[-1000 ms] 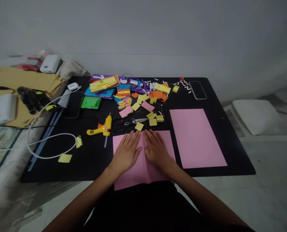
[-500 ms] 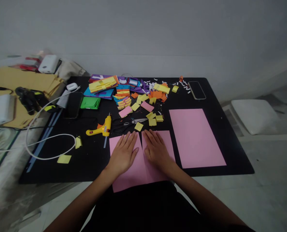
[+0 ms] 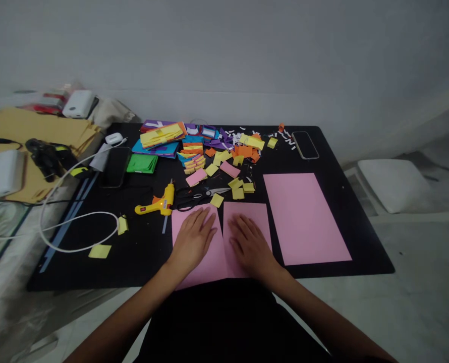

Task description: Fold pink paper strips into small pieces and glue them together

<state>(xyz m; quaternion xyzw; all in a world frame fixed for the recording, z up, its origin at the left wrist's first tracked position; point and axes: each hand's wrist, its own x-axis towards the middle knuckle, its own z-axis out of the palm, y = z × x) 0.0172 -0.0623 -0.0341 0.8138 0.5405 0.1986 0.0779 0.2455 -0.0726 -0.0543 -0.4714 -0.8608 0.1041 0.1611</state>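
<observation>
A pink paper sheet [image 3: 220, 252] with a crease down its middle lies at the near edge of the black table [image 3: 141, 252]. My left hand [image 3: 192, 240] lies flat and open on its left half. My right hand [image 3: 250, 245] lies flat and open on its right half, fingers spread. A second, flat pink sheet [image 3: 303, 217] rests just to the right. Black-handled scissors [image 3: 200, 195] and a yellow glue gun [image 3: 157, 203] sit right beyond my hands.
Several small yellow, orange, pink and purple paper pieces [image 3: 217, 148] litter the far middle of the table. A phone [image 3: 304, 144] lies far right, another dark phone [image 3: 114, 166] at left. A white cable [image 3: 76, 222] loops left. A white cushion [image 3: 394, 184] lies on the floor.
The two halves of the pink sheet have opened outward and lie flatter. Both hands slid apart and a little toward me along the sheet.
</observation>
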